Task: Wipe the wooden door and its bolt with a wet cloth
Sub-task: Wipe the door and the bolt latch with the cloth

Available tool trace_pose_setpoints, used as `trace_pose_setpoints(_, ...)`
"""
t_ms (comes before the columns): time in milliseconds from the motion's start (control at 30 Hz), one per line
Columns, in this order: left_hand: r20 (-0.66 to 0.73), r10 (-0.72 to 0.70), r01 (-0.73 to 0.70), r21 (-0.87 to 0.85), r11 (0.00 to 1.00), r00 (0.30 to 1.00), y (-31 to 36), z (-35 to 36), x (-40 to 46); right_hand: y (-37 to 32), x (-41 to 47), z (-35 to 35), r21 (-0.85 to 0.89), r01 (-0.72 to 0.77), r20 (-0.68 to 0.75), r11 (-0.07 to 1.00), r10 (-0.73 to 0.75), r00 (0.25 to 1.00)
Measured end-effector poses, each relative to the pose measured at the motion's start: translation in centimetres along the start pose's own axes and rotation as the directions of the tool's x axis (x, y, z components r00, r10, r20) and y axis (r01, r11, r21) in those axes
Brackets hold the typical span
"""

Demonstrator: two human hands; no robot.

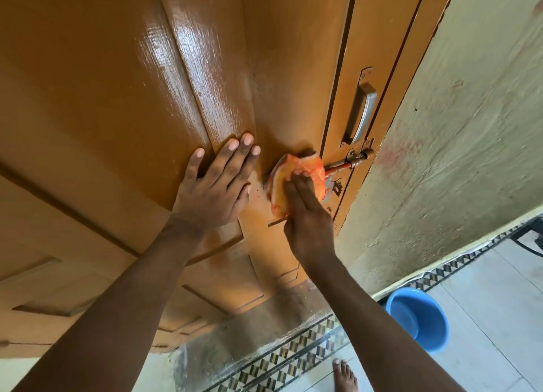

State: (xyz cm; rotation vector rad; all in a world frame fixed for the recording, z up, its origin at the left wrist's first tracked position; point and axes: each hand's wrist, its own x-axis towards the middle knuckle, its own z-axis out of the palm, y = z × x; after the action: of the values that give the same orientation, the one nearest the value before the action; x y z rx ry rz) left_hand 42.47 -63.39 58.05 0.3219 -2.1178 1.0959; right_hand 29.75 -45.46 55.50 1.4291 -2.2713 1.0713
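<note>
A glossy ochre wooden door [123, 77] fills most of the view. My left hand [214, 183] lies flat against it, fingers spread, holding nothing. Just right of it, my right hand [305, 215] presses a folded orange cloth [296, 174] onto the door at the inner end of the rusty sliding bolt [349, 162]. The cloth covers part of the bolt; the bolt's rod sticks out to the right toward the door frame. A grey metal pull handle [363, 112] is fixed upright above the bolt.
A pale green plastered wall [458, 145] stands to the right of the door frame. On the tiled floor, a blue plastic tub [417, 318] sits at the lower right. A bare foot [345, 377] shows at the bottom edge, near a patterned tile border.
</note>
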Motion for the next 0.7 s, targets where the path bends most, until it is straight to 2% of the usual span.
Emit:
trace_pose_setpoints(67, -0.004, 0.004, -0.004, 0.002, 1.000, 1.000, 0.0, 0.0, 0.0, 1.3, -0.6, 0.2, -0.066, 0.068, 0.038, 0.995, -0.066, 0.997)
trace_pose_setpoints(200, -0.004, 0.003, -0.003, 0.007, 1.000, 1.000, -0.1, -0.2, 0.1, 1.9, -1.2, 0.3, -0.062, -0.032, -0.020, 0.998, 0.031, 0.999)
trace_pose_setpoints(333, -0.011, -0.001, 0.001, 0.004, 1.000, 1.000, 0.0, -0.1, 0.1, 1.3, -1.6, 0.5, -0.048, 0.100, 0.094, 0.994, -0.095, 0.991)
trace_pose_setpoints(467, -0.011, -0.013, 0.014, 0.011, 1.000, 1.000, -0.1, -0.1, 0.1, 1.6, -1.2, 0.1, -0.028, -0.059, 0.032, 0.998, 0.060, 0.998)
trace_pose_setpoints(600, -0.001, -0.006, 0.006, 0.014, 1.000, 1.000, 0.0, 0.0, 0.1, 1.3, -1.4, 0.2, -0.034, 0.078, 0.063, 0.996, -0.076, 0.995)
trace_pose_setpoints(700, -0.002, -0.016, 0.016, 0.029, 0.999, 1.000, 0.0, -0.1, 0.1, 2.1, -1.0, -0.3, -0.016, -0.041, 0.025, 0.999, 0.042, 0.999)
